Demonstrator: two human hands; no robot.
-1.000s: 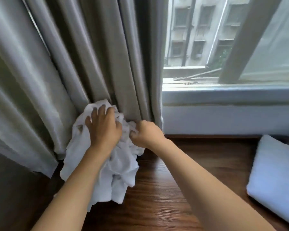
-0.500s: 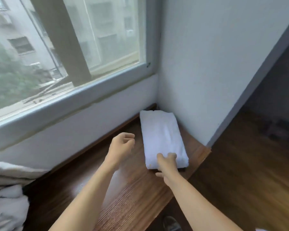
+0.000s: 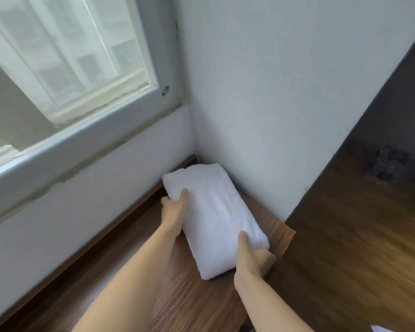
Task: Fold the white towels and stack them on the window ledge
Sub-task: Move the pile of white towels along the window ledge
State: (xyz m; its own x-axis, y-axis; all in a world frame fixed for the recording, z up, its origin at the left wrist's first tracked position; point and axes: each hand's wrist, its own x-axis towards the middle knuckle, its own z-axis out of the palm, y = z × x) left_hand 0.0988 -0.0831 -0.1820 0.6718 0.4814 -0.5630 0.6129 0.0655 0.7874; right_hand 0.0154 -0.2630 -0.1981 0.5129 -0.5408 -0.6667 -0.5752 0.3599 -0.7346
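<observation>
A folded white towel lies on the wooden window ledge, in the corner where the window wall meets the side wall. My left hand grips its far left edge, thumb on top and fingers under or behind the fold. My right hand grips the near right end, thumb on top and fingers wrapped beneath. The towel's near end looks slightly raised off the ledge. The crumpled towel seen earlier is out of view.
The white side wall stands right behind the towel. The window frame runs along the left. The ledge ends at its right edge, with the wooden floor below.
My view swung from the crumpled towel by the curtain to the folded towel in the corner. Both hands left the crumpled towel and now grip the folded one at each end.
</observation>
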